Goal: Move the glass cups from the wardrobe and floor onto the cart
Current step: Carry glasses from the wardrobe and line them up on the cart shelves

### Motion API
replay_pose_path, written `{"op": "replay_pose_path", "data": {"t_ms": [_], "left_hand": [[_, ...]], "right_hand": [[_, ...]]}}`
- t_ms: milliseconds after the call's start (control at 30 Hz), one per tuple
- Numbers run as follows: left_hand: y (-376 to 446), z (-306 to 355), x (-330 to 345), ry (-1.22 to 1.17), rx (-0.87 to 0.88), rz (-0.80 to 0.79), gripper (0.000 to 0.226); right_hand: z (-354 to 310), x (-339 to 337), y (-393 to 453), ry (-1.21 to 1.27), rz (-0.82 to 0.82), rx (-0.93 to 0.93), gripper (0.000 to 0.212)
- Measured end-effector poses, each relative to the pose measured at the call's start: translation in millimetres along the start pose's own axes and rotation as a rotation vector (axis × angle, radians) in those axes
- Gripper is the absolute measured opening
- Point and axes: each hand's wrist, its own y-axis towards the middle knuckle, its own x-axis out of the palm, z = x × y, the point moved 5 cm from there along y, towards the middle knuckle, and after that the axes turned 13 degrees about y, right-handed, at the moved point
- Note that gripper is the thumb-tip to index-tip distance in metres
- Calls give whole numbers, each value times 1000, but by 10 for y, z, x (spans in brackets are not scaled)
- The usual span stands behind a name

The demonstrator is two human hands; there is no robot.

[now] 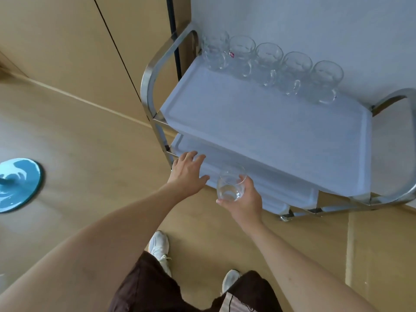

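A steel cart with two white trays stands against the wall. Several glass mugs with handles line the back of the top tray. My right hand grips a round clear glass cup from below, holding it just in front of the lower tray. My left hand reaches out beside it with fingers spread and relaxed, over the lower tray's front left corner, holding nothing.
Wardrobe doors in light wood fill the left and back. A blue round base sits on the floor at far left. My two white shoes stand on the beige floor just short of the cart.
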Motion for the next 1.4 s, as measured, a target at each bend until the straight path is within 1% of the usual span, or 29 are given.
{"op": "replay_pose_path", "data": {"t_ms": [100,300,400,600,867,1100,1400], "left_hand": [[207,-92,318,6,2,15,69],[692,-235,1010,13,15,41,68],[955,-265,1298,20,12,89,70],[1427,-202,1717,2,63,231,69],[1916,-262,1982,-21,87,382,64],[2397,-295,2033,-40,94,435,63],[3143,-249,1773,17,149,447,63]], "right_hand": [[243,185,262,6,-9,-23,84],[809,434,948,30,24,-73,83],[1074,521,1303,16,50,-110,86],[1455,634,1863,18,94,-221,92],[1586,685,2353,60,195,-349,89],[1565,712,2663,62,243,-454,101],[1443,684,3132,123,261,-493,96]]}}
